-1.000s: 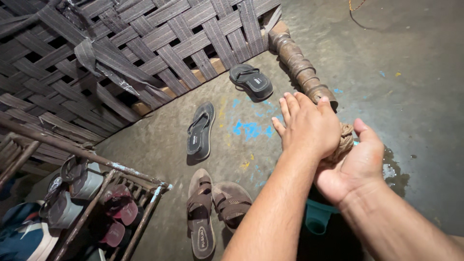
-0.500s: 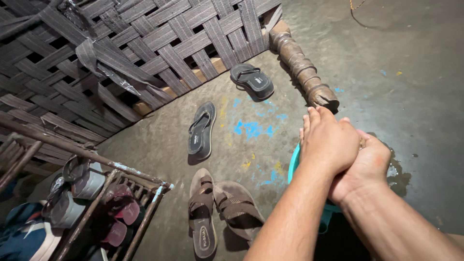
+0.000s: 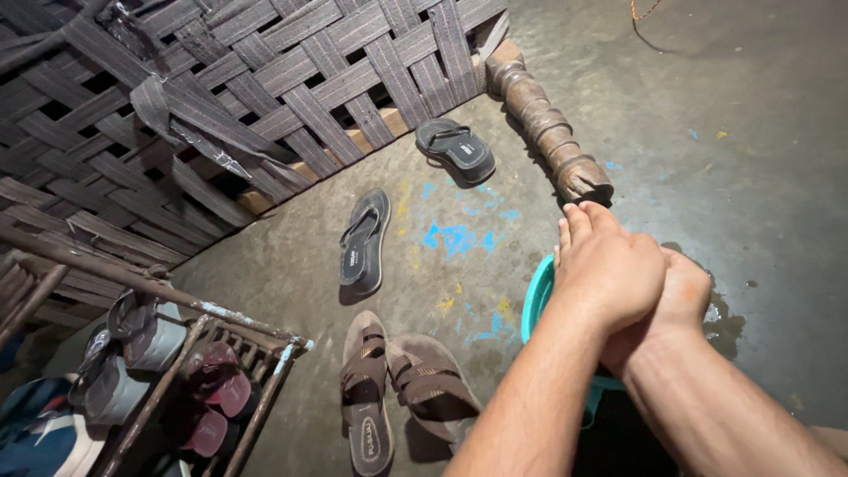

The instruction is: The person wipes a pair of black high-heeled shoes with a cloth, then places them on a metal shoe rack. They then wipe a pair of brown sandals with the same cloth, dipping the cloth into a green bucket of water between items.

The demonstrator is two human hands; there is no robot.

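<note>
My left hand (image 3: 605,265) lies flat over my right hand (image 3: 680,296), the two pressed together with fingers pointing away from me. They are held above a teal plastic tub (image 3: 536,300), of which only part of the rim shows under my forearms. Neither hand holds anything that I can see. The carved wooden leg (image 3: 548,132) of a woven cot stands just beyond my fingertips.
A cot of dark woven straps (image 3: 265,97) fills the upper left. A pair of black flip-flops (image 3: 364,240) and a pair of brown sandals (image 3: 397,393) lie on the concrete floor. A wooden shoe rack (image 3: 168,371) with several shoes stands at lower left. A wet patch (image 3: 729,318) darkens the floor at right.
My hands have drawn back toward me and closed together; the left hand, spread over the cot leg before, now rests pressed on the right hand over the tub.
</note>
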